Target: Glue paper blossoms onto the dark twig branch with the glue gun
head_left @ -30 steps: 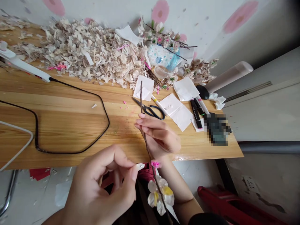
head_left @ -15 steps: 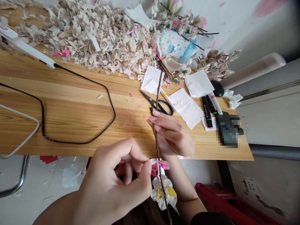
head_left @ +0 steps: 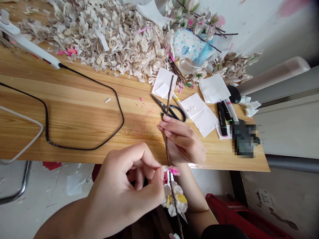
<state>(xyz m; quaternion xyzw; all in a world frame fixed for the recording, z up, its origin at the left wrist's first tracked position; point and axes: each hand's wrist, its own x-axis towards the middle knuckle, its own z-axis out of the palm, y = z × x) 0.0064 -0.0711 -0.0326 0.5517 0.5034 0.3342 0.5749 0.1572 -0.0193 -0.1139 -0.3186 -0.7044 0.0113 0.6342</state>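
Observation:
My right hand (head_left: 181,141) is shut around a thin brown twig (head_left: 168,96), which runs from above the table down past the table edge. Lower on the twig is a white and yellow paper blossom (head_left: 174,199). My left hand (head_left: 132,176) pinches a small paper petal against the twig, beside a pink paper bud (head_left: 173,171). The petal is mostly hidden by my fingertips. Black-handled scissors (head_left: 165,109) lie on the table just beyond my right fingers.
The wooden table (head_left: 74,116) holds a large heap of paper petals (head_left: 99,39), white paper squares (head_left: 199,113), markers (head_left: 221,119), a glass dish (head_left: 185,65) and a white corded tool (head_left: 27,46) with a black cord (head_left: 82,79). A red object (head_left: 231,215) sits on the floor.
My left hand has moved right from beside the twig, carrying its small white petal, and now presses it to the twig. The view has shifted slightly, and the table appears lower and further left.

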